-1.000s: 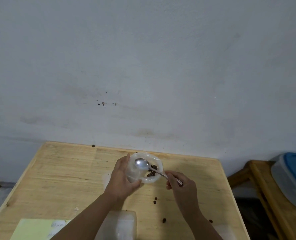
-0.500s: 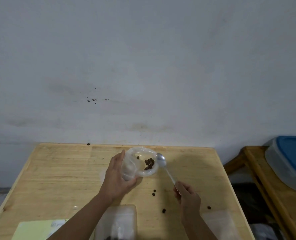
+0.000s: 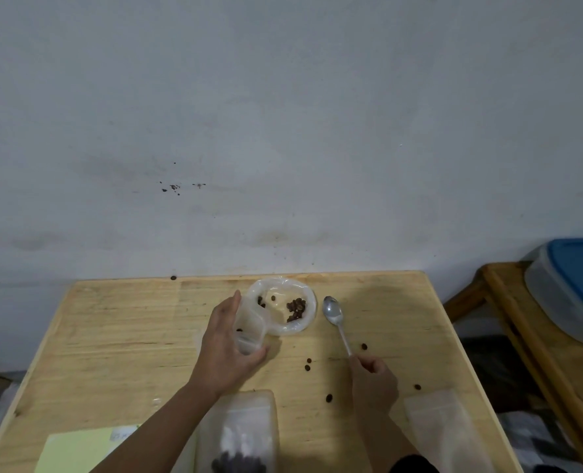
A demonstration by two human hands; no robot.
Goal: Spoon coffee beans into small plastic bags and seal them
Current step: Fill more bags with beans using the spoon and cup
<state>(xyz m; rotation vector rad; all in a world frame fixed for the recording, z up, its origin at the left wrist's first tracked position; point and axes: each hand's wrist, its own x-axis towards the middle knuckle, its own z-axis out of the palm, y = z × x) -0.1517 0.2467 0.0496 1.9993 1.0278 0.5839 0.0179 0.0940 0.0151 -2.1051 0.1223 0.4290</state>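
My left hand (image 3: 227, 349) grips a small clear plastic bag (image 3: 279, 308) whose round mouth gapes toward me, with a clump of coffee beans (image 3: 296, 308) inside. To its right, my right hand (image 3: 373, 378) pinches the end of a metal spoon's (image 3: 334, 315) handle. The spoon's bowl looks empty and lies low over the wooden table (image 3: 129, 353), just right of the bag. A larger clear pouch with beans (image 3: 238, 435) lies near the front edge. Several loose beans (image 3: 307, 364) are scattered on the table.
A flat clear bag (image 3: 443, 435) lies at the front right, a pale green paper (image 3: 78, 452) at the front left. A grey wall stands right behind the table. On a wooden stand to the right sits a tub with a blue lid (image 3: 573, 285).
My right hand drew the spoon out of the bag's mouth and moved it right and down toward the table. The camera view tilted down a little.
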